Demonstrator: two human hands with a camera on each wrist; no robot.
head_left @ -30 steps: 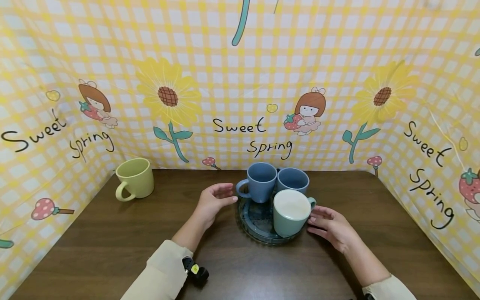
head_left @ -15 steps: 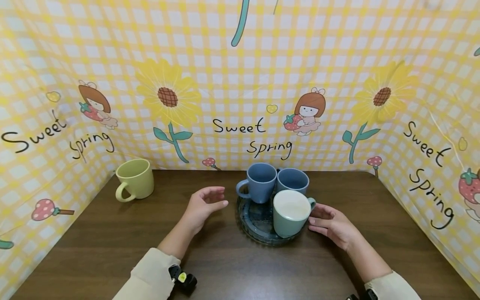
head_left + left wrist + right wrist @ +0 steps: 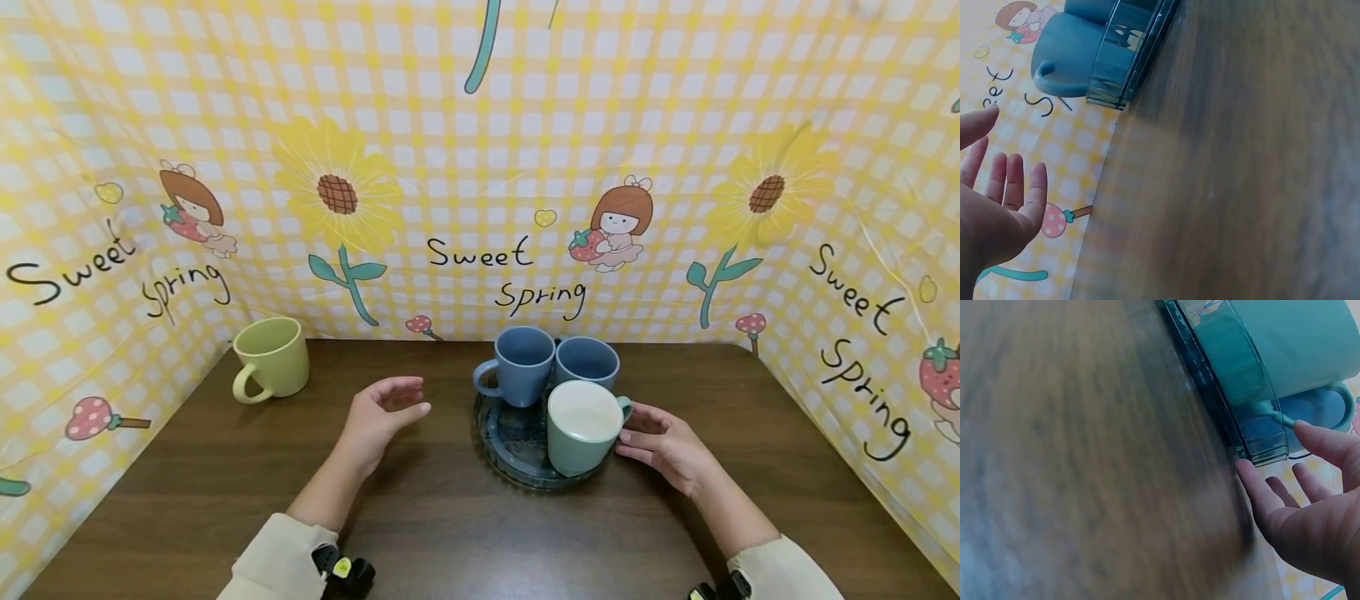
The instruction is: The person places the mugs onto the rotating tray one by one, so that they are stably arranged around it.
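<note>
A round clear glass tray (image 3: 512,442) carries two blue mugs, one at the back left (image 3: 521,375) with its handle to the left and one at the back right (image 3: 588,360). In front of them on the tray stands a mint-green mug (image 3: 581,437), pale inside, handle to the right. My right hand (image 3: 667,450) is at the tray's right side, its fingers loosely bent; in the right wrist view a fingertip (image 3: 1244,469) is right at the tray's lower edge, thumb near the mint mug's handle. My left hand (image 3: 375,423) hovers left of the tray, fingers relaxed, holding nothing.
A yellow-green mug (image 3: 281,362) stands at the table's back left, handle toward the front left. The brown wooden table (image 3: 480,542) is bounded at the back and sides by a yellow checked cloth (image 3: 465,175) with flower and cartoon prints.
My left hand has drawn away from the tray's left side, moving left and slightly toward me. The right hand, tray and mugs stay practically where they were.
</note>
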